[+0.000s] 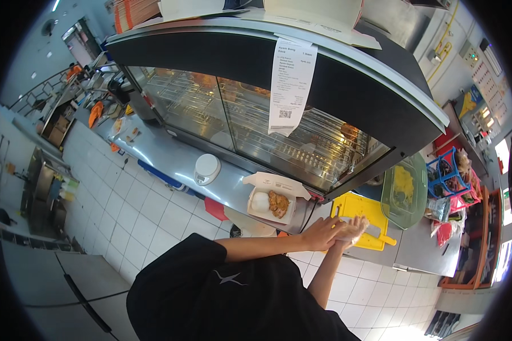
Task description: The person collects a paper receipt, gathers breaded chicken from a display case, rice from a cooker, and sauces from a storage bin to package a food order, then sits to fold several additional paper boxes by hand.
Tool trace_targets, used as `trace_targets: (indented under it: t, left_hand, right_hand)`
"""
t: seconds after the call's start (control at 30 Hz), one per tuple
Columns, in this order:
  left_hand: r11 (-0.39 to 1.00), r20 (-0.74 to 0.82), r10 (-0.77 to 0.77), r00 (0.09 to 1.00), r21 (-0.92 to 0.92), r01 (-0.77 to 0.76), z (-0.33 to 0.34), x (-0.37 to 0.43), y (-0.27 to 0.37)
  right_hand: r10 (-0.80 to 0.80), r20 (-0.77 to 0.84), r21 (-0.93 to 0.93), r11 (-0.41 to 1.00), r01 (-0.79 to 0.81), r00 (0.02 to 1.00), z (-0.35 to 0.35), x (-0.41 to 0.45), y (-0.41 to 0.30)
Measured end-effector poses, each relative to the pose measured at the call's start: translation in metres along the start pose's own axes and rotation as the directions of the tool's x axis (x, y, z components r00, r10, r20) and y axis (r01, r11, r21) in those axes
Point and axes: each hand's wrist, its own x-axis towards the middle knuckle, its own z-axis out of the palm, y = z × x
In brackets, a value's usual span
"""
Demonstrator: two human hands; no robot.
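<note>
My right hand [353,230] wears a clear plastic glove and is raised over the yellow cutting board [345,203], its fingers spread and holding nothing. My left hand [322,234] crosses to it, fingers on the glove at the right wrist. Behind the gloved hand, a knife [373,231] with a yellow handle lies on the board, partly hidden. Left of my hands stands an open paper food box [285,221], lid folded back. Inside it are a mound of white rice [260,202] and a piece of fried chicken [278,203] with a brownish coating.
A glass-fronted food warmer [264,158] lines the back of the steel counter [170,164], with a printed receipt [292,85] hanging from it. A white kitchen scale [208,166] sits left of the box. To the right are a green plastic tub [416,192] and a blue basket [448,172].
</note>
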Motion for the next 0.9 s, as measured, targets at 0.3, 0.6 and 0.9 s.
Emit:
trace_targets:
  t: [0.3, 0.6, 0.9]
  left_hand:
    - [0.969, -0.319, 0.18, 0.931, -0.104, -0.223, 0.036, 0.057, 0.004]
    - [0.979, -0.16, -0.095, 0.983, -0.195, 0.062, 0.066, 0.074, 0.01]
    - [0.997, -0.331, 0.029, 0.943, -0.06, -0.052, 0.066, 0.116, -0.005]
  right_hand:
    - [-0.09, -0.015, 0.112, 0.989, 0.091, 0.996, -0.011, -0.01, -0.054]
    - [-0.127, 0.243, 0.277, 0.959, 0.056, 0.962, -0.035, -0.002, -0.006]
    - [-0.115, 0.218, -0.031, 0.992, 0.125, 0.969, -0.035, 0.036, -0.032]
